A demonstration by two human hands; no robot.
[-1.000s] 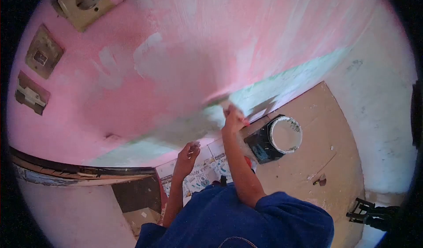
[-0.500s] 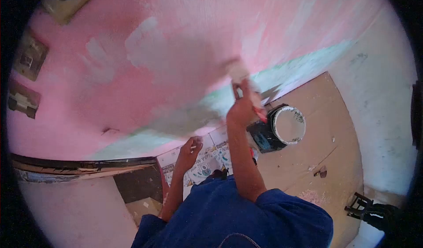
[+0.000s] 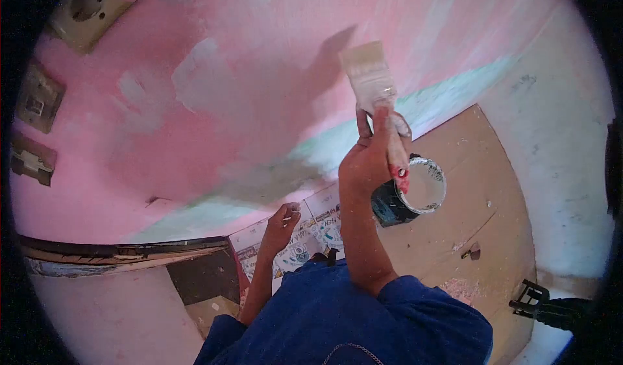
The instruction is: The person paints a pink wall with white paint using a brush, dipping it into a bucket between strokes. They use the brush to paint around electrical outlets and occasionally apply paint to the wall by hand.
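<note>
A wide paintbrush (image 3: 371,79) with pale, paint-coated bristles and a red-ended handle points upward before the wall. My right hand (image 3: 370,157) is closed around its handle, and the bristles look apart from the wall (image 3: 259,92), which is pink with whitish streaks and a pale green band low down. Below and right of that hand stands a dark bucket (image 3: 394,204) of whitish paint, with a smeared rim. Lower down, my left hand (image 3: 282,225) hangs near the wall's foot with its fingers curled; whether the pale bit at them is paint or an object, I cannot make out.
Uncovered electrical boxes (image 3: 40,99) are set in the wall at left. Printed cardboard (image 3: 298,245) lies along the wall's foot. Brown sheeting (image 3: 454,235) with debris covers the floor. A dark chair (image 3: 551,306) is at lower right, by a pale wall (image 3: 558,151).
My right hand has drawn the paintbrush back from the wall and turned, so the brush shows sharply with its handle end over the bucket. My left hand has barely moved.
</note>
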